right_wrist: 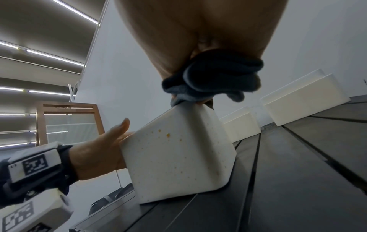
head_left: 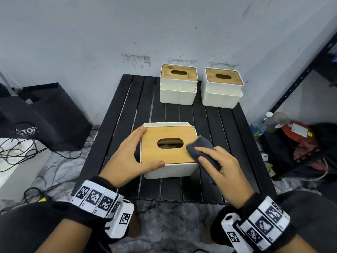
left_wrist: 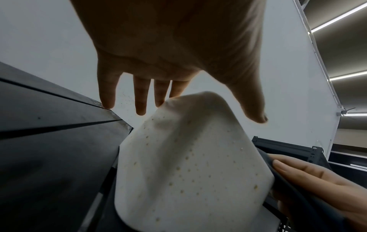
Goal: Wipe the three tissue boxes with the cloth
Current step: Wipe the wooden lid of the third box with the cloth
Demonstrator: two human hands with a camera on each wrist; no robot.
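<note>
Right hand [head_left: 221, 167] has the dark grey cloth [head_left: 200, 147] bunched in its fingers, pressed on the bamboo lid [head_left: 167, 145] of the near tissue box [head_left: 169, 170], right beside the lid's oval slot. Left hand [head_left: 131, 156] lies spread along that box's left side, fingers straight, thumb on the front edge, bracing. The other 2 tissue boxes [head_left: 178, 95] [head_left: 221, 97] wait beyond it on the black slatted table [head_left: 116, 125]. Risk: a hard stroke could shift the lid, or snag cloth in the slot.
</note>
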